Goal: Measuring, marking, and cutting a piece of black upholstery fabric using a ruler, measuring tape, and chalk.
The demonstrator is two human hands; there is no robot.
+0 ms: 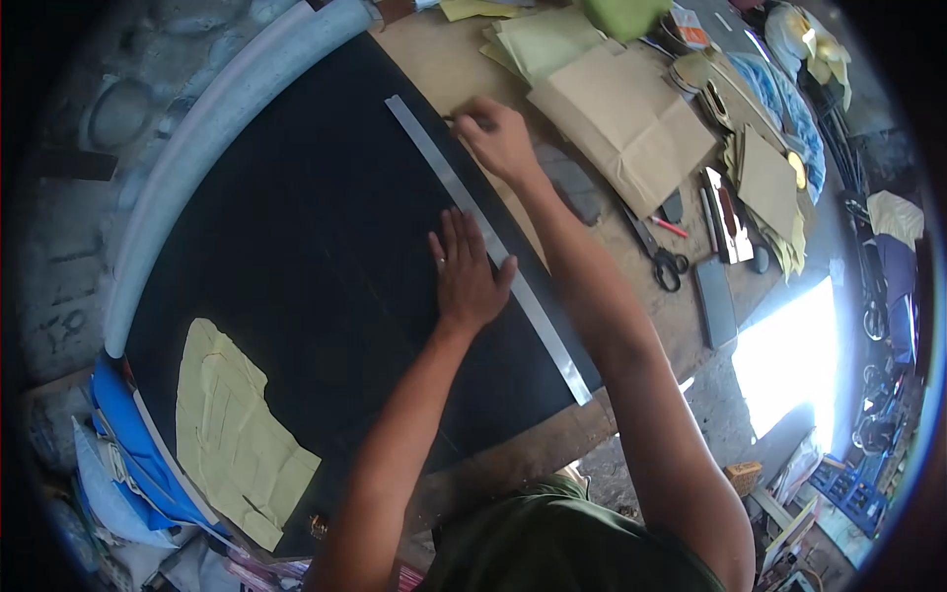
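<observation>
A large black sheet (296,237) of material covers most of the worktable. Lying lengthwise near its right edge is a long metal straightedge (545,321). My left hand (472,274) rests flat with fingers stretched out, its fingertips and thumb touching the straightedge about midway along. Just beyond the straightedge's far half, at the sheet's right edge, my right hand (493,138) is closed. A small dark tip shows by its fingers, but what they hold is mostly hidden. A pale yellow cut paper pattern (232,424) lies on the sheet at the near left.
A grey-white roll (197,138) borders the sheet's far left. On the bare tabletop to the right are folded brown paper (626,123), black-handled scissors (669,268), a red pen (670,227) and a grey block (714,301). Blue material (148,444) hangs at the left edge.
</observation>
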